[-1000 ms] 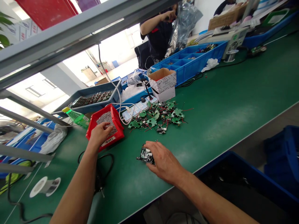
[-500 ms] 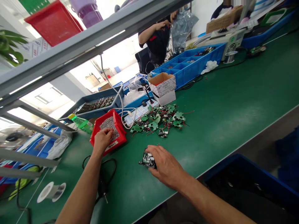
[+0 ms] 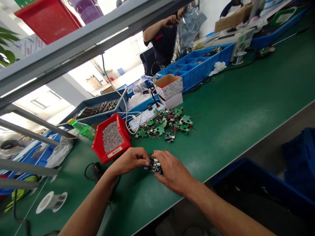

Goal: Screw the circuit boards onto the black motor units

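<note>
My right hand [image 3: 171, 170] is closed around a small black and silver assembly [image 3: 155, 166] just above or on the green bench; I cannot tell if it touches. Against the left side of that assembly, my left hand [image 3: 134, 160] has its thumb and forefinger pinched together. Whatever lies between those fingertips is too small to make out. Behind the left wrist is a red bin [image 3: 98, 149] filled with tiny grey metal screws [image 3: 112, 137]. A heap of green circuit boards [image 3: 169, 123] with red wires lies beyond my hands.
Behind the boards are a white power strip [image 3: 147, 115], a cardboard box [image 3: 171, 90] and a blue divided tray [image 3: 197, 73]. A green bottle [image 3: 83, 129] stands left of the bin. A solder spool [image 3: 51, 202] lies at front left. A metal rail [image 3: 81, 49] crosses above; a person works opposite.
My left hand has left the screws in the red bin and come right, down to the assembly. The right hand still holds the assembly in nearly the same place.
</note>
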Motion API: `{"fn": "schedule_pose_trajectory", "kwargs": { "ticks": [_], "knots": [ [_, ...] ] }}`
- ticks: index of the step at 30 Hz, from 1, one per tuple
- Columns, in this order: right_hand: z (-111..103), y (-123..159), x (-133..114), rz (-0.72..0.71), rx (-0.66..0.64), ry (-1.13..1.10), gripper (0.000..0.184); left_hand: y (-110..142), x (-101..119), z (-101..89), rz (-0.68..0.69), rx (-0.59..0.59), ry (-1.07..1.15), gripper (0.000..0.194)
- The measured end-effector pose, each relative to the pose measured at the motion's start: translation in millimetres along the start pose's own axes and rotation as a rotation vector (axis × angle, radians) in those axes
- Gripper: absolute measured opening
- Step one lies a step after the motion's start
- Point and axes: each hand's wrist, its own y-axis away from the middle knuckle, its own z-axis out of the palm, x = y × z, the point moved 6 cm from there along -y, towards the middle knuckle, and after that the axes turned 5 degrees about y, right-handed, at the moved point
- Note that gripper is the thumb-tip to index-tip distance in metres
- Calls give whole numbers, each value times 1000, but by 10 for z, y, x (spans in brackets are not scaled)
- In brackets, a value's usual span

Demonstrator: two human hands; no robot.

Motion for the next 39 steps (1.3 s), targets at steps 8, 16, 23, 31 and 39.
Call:
{"fn": "schedule_pose_trajectory", "kwargs": {
  "ticks": [8,16,23,31,39],
  "knots": [
    [-6,-4,-1,6,-5,1,51,-34,-4,40,-50,-42,-145,19],
    [-2,-5,-2,9,-5,0,50,-34,9,44,-100,-31,-165,16],
    [-27,-22,-21,21,-29,14,44,-87,1,98,-83,-69,-157,11],
    [4,-6,-2,27,-21,3,50,-53,-24,-74,-189,7,8,28],
    [17,-2,24,25,-24,-5,53,366,-545,-1487,-426,860,-436,43]
  ]
}}
